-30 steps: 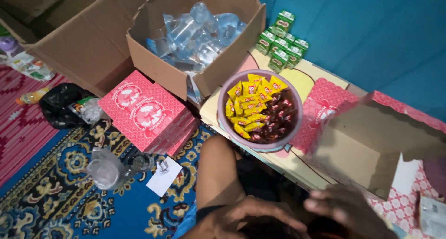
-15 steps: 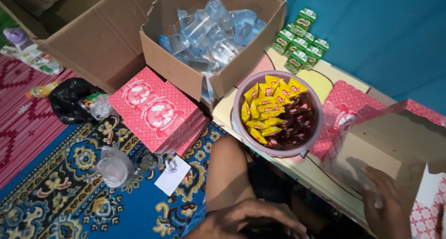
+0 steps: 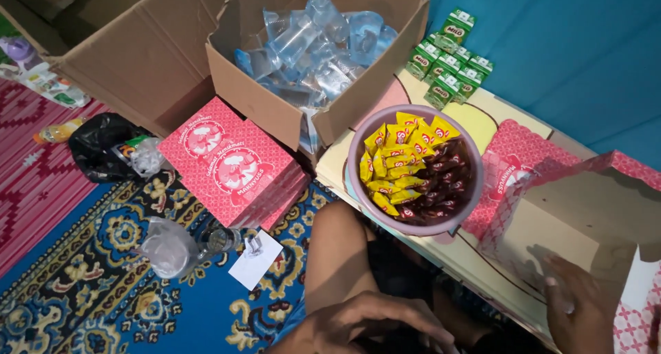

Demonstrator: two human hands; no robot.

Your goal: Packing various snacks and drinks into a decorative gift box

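A patterned blue carpet (image 3: 103, 285) covers the floor, with a low cream table (image 3: 475, 254) set against a blue wall. On the table stands a mauve bowl (image 3: 358, 137) filled with yellow and dark brown snack packets, and behind it a cluster of small green drink cartons (image 3: 447, 58). An open cardboard box (image 3: 275, 113) beside the table holds clear plastic water cups. A stack of flat pink boxes (image 3: 231, 161) leans against it. The right hand (image 3: 575, 309) lies with fingers spread flat on the brown inner side of an unfolded pink carton (image 3: 585, 209) at the table's near right. The left hand (image 3: 372, 323) rests low in the lap, fingers loosely curled, gripping nothing visible.
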